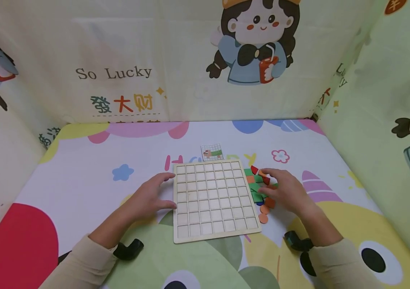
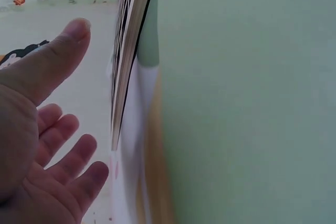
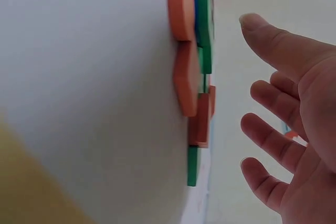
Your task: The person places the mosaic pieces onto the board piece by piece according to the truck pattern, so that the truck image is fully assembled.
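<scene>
A pale wooden grid board (image 1: 208, 194) lies flat and slightly turned on the table, its square cells bare. At its left edge is my left hand (image 1: 148, 196), thumb and fingers spread apart with the fingertips right at the rim; the left wrist view shows the board's edge (image 2: 128, 66) beside this hand. Along the right edge lies a loose cluster of flat pieces: green pieces (image 1: 256, 196), red ones (image 1: 254, 170) and orange rounds (image 1: 263, 218). My right hand (image 1: 288, 190) hovers over these, fingers loosely bent. In the right wrist view, nothing sits between its fingers (image 3: 273, 142).
Behind the board lies a small card (image 1: 212, 152) printed with a gridded green and brown picture. A patterned cloth (image 1: 86, 168) covers the table. Printed curtains (image 1: 183, 60) stand at the back and both sides. Black curved devices (image 1: 129, 249) sit at both wrists.
</scene>
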A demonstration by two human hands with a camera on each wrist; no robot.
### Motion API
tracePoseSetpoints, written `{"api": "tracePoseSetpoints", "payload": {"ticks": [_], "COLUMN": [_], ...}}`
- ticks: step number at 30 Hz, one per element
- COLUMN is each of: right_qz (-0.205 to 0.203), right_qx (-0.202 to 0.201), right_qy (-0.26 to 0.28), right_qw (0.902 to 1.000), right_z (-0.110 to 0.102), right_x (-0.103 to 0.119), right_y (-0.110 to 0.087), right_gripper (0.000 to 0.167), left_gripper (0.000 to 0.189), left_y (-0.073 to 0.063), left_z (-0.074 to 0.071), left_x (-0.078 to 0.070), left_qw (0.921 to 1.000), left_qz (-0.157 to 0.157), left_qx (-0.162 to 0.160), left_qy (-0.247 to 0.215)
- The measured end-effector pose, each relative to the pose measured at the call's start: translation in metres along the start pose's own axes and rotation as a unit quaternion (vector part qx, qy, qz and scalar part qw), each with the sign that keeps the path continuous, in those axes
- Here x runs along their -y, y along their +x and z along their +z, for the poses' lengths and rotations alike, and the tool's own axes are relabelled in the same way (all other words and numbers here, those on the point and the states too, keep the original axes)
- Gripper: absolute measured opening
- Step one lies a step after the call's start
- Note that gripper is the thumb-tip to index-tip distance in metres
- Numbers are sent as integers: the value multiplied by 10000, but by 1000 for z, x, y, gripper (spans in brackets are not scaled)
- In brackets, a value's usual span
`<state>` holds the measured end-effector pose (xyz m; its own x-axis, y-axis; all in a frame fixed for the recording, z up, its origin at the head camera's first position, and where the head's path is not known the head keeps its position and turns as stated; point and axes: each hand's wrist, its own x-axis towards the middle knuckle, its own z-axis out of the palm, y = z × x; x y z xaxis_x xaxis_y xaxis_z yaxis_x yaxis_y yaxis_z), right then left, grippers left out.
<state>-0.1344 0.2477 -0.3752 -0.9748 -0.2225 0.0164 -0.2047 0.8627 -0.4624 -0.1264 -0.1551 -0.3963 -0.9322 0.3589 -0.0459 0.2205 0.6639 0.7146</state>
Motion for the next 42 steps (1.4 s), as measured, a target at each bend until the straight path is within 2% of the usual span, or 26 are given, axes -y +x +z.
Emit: {"api": "tracePoseSetpoints", "payload": {"ticks": [4,16,25,33,42], "right_qz": [0,-196,-277,-294,-305], "right_qx": [0,102,229,225,274], "right_qy": [21,-187,-291,-325,-266], "right_qw": [10000,9996,9989,9988,9988], "right_z": [5,7,8,10,11], "right_x": [-3,-4,-4,-4,-5], "right_y": [1,6,8,10,11], "right_gripper": [59,56,36,32,29], "left_gripper": [87,86,75,73,74], "left_y": [2,0,-4,-4,-1], "left_z": [2,3,1,2,4], "left_x": [-2,1,-4,-3,-4], "left_qw": [9998,9986,9958,9954,9954], "left_qz": [-113,131,74,170,126], "left_qx": [191,491,873,871,885], "left_qy": [-3,173,284,370,344]}}
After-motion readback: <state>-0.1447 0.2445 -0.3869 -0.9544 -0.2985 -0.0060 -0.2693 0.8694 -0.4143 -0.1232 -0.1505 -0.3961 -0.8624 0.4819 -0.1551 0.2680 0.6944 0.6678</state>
